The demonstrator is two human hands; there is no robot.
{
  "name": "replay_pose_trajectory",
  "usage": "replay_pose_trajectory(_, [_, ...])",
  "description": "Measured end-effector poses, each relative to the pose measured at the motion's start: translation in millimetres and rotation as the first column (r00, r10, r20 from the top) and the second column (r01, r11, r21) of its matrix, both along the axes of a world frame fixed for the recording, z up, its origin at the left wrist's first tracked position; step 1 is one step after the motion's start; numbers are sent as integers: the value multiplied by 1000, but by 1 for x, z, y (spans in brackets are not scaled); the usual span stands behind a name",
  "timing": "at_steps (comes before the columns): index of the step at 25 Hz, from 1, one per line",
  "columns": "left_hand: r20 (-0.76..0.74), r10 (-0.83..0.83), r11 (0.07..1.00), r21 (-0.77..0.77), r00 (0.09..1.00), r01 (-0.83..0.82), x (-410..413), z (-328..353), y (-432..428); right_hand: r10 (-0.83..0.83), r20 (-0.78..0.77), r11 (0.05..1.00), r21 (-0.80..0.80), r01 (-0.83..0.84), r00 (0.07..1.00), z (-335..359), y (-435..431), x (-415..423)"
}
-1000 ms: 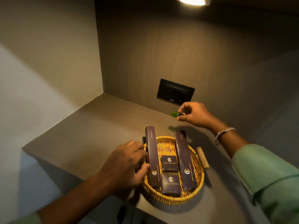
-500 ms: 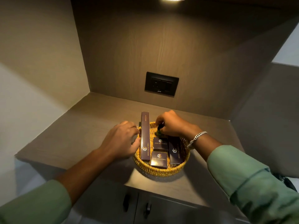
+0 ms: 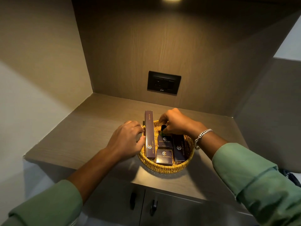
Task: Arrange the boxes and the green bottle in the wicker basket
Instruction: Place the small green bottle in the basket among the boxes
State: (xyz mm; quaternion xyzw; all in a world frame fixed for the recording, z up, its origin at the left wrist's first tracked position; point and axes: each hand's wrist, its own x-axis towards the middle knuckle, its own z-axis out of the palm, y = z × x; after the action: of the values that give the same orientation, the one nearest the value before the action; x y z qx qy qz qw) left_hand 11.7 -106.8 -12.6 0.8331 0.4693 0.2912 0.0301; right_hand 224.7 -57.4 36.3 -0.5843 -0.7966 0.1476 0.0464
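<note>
Fingertips [image 3: 164,128] of right hand [image 3: 176,123] pinch green bottle [image 3: 162,130].

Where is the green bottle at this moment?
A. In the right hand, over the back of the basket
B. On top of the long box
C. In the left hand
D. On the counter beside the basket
A: the right hand pinches the green bottle above the basket, behind the small boxes.
</note>
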Motion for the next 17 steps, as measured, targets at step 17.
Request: replay_pose_trajectory(17, [114, 95, 993, -77, 989, -87, -30, 4, 1, -510, -632, 674, 129, 728, 584, -47, -94, 29])
